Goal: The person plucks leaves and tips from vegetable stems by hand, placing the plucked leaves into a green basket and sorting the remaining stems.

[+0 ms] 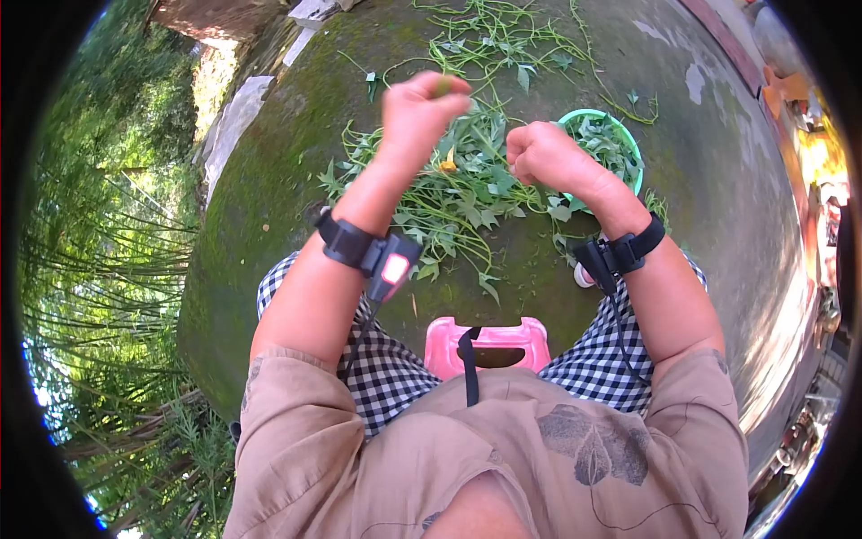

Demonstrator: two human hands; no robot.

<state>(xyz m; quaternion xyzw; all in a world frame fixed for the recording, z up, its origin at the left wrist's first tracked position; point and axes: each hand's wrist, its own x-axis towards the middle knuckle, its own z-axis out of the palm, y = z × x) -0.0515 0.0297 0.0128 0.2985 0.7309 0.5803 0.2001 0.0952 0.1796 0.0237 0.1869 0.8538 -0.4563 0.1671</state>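
My left hand [422, 112] is raised above the leafy heap, fingers pinched together with a blurred bit of green stem [443, 87] showing at them. To its right, my right hand [546, 154] is curled closed beside the basket. A bit of green leaf sticks out under that fist, though most of what it grips is hidden. Below both hands spreads a pile of leafy green vines [458, 202] with lobed leaves. A round green basket [639, 166], partly behind my right hand, holds more such leaves.
Long, mostly bare vine stems [512, 40] lie beyond the heap on mossy concrete ground [269, 198]. A pink plastic stool [485, 334] is between my legs. Dense plants [108, 225] grow on the left; clutter [813, 180] lines the right edge. Each wrist wears a strapped device with a cable.
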